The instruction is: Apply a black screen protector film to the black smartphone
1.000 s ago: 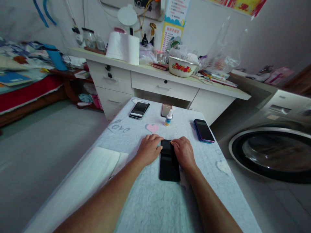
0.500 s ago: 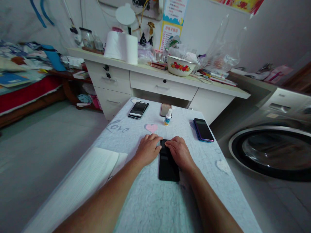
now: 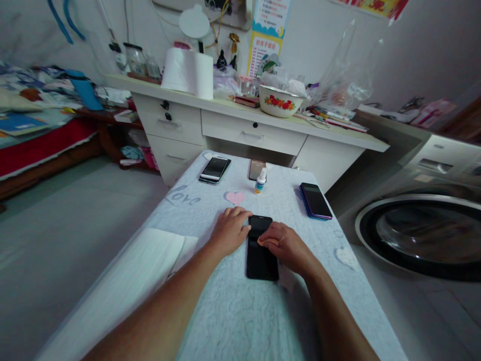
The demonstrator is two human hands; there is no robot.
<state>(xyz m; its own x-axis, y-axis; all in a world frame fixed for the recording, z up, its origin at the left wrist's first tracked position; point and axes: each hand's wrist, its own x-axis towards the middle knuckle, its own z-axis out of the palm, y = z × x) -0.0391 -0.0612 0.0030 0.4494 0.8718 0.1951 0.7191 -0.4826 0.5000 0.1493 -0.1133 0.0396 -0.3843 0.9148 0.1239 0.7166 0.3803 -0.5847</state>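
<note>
A black smartphone (image 3: 262,260) lies face up on the cloth-covered table, its long side pointing away from me. My left hand (image 3: 231,230) grips its upper left corner, index finger and thumb at the edge. Over the middle of the screen is my right hand (image 3: 283,243), fingers pinched together and pressed to the glass. A small orange-tan edge shows under those fingertips, too little to name. Beyond the phone stands a small white spray bottle (image 3: 260,181) with a blue and yellow label.
A stack of phones (image 3: 215,169) lies far left, another phone stack (image 3: 316,201) at the right, and a gold-toned phone (image 3: 257,169) behind the bottle. White paper-like sheets (image 3: 150,255) cover the left edge. A drawer desk (image 3: 233,128) stands behind; a washing machine (image 3: 424,165) is at right.
My right hand has slid down the screen toward me and slightly right, uncovering the phone's top right corner. My left hand stays at the upper left edge.
</note>
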